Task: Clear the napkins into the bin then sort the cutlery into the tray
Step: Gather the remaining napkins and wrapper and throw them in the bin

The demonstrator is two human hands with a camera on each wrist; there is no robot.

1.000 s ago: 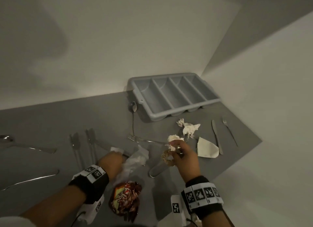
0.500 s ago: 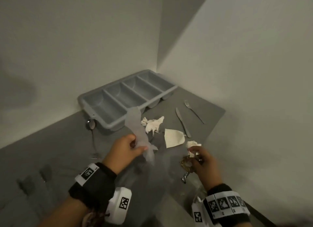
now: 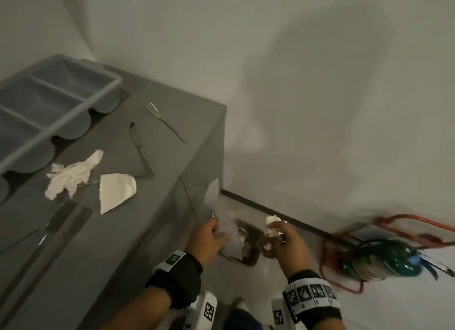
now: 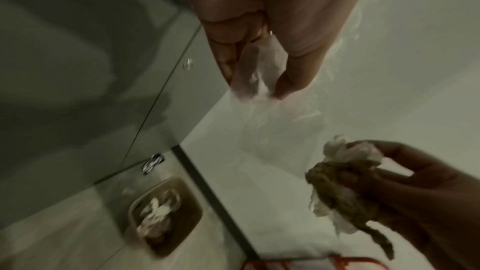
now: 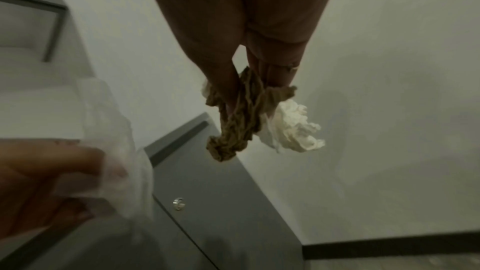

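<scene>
My left hand [image 3: 214,232] pinches a thin translucent white napkin [image 4: 259,69] beyond the grey table's right edge [image 3: 187,172]. To its right, my right hand [image 3: 275,234] grips a crumpled brown napkin [image 5: 239,114] and a white napkin [image 5: 293,130] together. Both hands hang above a brown bin [image 4: 163,217] on the floor, which holds crumpled paper. Left on the table are a crumpled white napkin [image 3: 71,174], a folded napkin [image 3: 115,191], a knife [image 3: 141,149], a fork [image 3: 165,121] and more cutlery [image 3: 61,218]. The grey cutlery tray [image 3: 56,122] stands at the back left.
A white wall with a black skirting strip [image 3: 283,216] runs close behind the bin. A red wire frame [image 3: 344,278] and a green and blue object [image 3: 384,258] lie on the floor to the right. The table's side panel drops straight down beside my left hand.
My view has swung right. Both hands have carried their napkins off the table's right edge and now hang over the floor bin.
</scene>
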